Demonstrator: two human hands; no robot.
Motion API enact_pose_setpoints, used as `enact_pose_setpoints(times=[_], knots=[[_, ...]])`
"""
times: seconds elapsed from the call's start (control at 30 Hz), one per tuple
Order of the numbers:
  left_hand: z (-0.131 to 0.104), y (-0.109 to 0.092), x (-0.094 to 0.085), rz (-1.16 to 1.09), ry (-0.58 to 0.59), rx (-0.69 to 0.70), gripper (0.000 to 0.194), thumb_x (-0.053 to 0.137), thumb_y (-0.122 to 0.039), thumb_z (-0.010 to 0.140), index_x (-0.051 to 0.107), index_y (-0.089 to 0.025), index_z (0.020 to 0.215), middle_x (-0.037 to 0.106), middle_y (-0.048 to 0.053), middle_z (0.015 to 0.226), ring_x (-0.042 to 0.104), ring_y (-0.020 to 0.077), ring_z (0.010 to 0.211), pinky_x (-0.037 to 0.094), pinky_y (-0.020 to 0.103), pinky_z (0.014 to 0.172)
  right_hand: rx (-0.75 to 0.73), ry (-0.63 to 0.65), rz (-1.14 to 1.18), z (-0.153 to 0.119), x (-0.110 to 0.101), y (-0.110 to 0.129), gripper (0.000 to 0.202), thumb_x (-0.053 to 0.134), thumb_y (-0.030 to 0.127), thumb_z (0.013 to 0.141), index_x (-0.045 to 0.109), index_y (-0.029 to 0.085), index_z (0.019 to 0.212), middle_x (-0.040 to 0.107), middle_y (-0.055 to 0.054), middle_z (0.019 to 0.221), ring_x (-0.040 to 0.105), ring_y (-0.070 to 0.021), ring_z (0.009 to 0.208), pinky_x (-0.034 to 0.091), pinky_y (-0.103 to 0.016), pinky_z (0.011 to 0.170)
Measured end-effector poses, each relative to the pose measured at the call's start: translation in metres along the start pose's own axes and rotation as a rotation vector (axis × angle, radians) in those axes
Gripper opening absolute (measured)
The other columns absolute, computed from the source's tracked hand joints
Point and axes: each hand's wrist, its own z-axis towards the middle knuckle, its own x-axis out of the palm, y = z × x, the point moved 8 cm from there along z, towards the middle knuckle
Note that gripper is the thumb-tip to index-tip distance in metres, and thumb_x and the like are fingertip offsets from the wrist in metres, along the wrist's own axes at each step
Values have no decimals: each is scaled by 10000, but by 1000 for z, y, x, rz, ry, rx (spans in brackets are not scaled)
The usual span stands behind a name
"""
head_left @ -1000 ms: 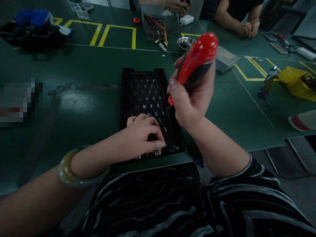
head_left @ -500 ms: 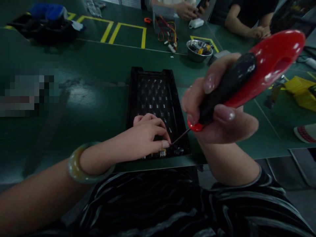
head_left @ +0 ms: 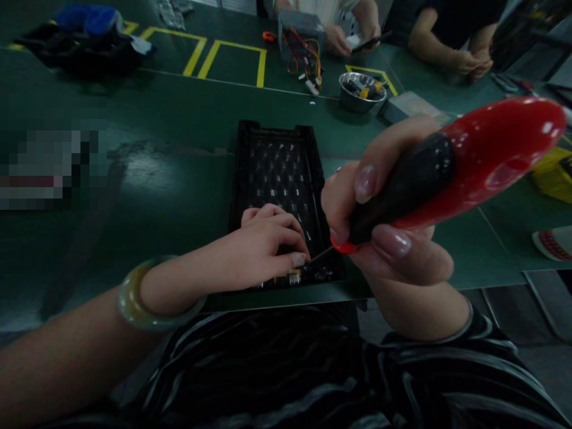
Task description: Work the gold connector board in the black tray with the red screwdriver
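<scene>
My right hand [head_left: 393,208] grips a screwdriver [head_left: 496,161] by its red and black handle, which is tilted up to the right. The thin shaft slants down left into the near end of a black plastic case [head_left: 318,173] with a patterned inner floor. My left hand [head_left: 268,244] reaches into that case, thumb and forefinger closed together beside the screwdriver tip. What the fingertips pinch, if anything, is hidden. Near the thumb, a small board with metal connectors [head_left: 294,276] shows at the case's front edge.
A metal bowl of tools [head_left: 361,98] stands behind the case, beside a grey power supply [head_left: 300,36] with bundled wires. A grey metal box [head_left: 413,107] lies behind my right hand. At far left is a black tray [head_left: 80,50] with blue items. Two people sit across the table.
The screwdriver handle has tipped lower, and my right hand has shifted slightly left and down. My left hand stays in place. Across the table, a person's hands have lowered with a dark device.
</scene>
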Motion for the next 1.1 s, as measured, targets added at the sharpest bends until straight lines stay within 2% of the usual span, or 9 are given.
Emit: enact_pose_setpoints(times=[0.17,0.27,0.4,0.57,0.7,0.77,0.83,0.93,1.1], knots=[[-2,-3,-2,10,24,33,158,683,-392,883,791,-320,973,673,1,1250,475,285,1248,291,457,1085,-67,17,-55,1,2,1,530,500,771,790,511,244,852,645,44,837,552,-51,489,521,-255,449],[-2,-1,-1,1,44,32,193,707,-462,870,796,-326,974,680,0,1243,475,294,1250,278,465,1091,-51,-4,-63,1,1,0,562,525,789,771,508,232,842,641,45,836,602,-63,546,545,-265,491],[0,1,-1,-9,38,13,165,712,-451,871,803,-326,929,695,-6,1205,485,291,1233,286,454,1057,-65,-21,-21,2,-2,4,533,576,759,772,507,238,861,614,48,811,590,-65,528,539,-266,479],[0,3,1,0,44,27,162,704,-462,883,810,-346,922,694,-15,1209,483,286,1235,284,449,1036,-93,-5,33,3,-1,7,566,502,803,780,494,252,907,584,67,802,508,-36,461,475,-243,428],[0,3,1,-9,36,55,204,677,-474,909,813,-335,969,689,2,1221,469,286,1252,279,442,1073,-122,-37,97,3,2,11,573,472,821,774,480,260,885,587,49,822,558,-64,521,516,-267,467],[0,4,1,-10,32,51,194,679,-465,908,811,-336,969,694,-5,1203,468,284,1248,275,441,1071,-72,-64,127,3,2,12,530,495,781,799,482,254,856,578,58,814,553,-58,517,511,-254,474],[0,5,2,-8,32,44,173,689,-457,901,808,-346,960,702,-22,1178,482,276,1225,266,444,1053,-59,-85,240,2,1,18,424,562,658,847,498,239,841,548,80,811,512,-25,473,457,-206,438],[1,6,2,-8,28,37,148,702,-448,895,806,-359,949,713,-39,1137,512,261,1179,253,445,1025,25,-21,340,2,5,20,285,613,467,887,525,201,843,507,105,818,526,5,495,431,-167,462],[0,6,3,-14,23,50,152,692,-442,906,809,-356,952,705,-30,1162,494,272,1216,256,447,1035,-50,-25,414,2,3,22,330,639,508,853,543,193,871,522,114,817,503,17,483,419,-146,449]])
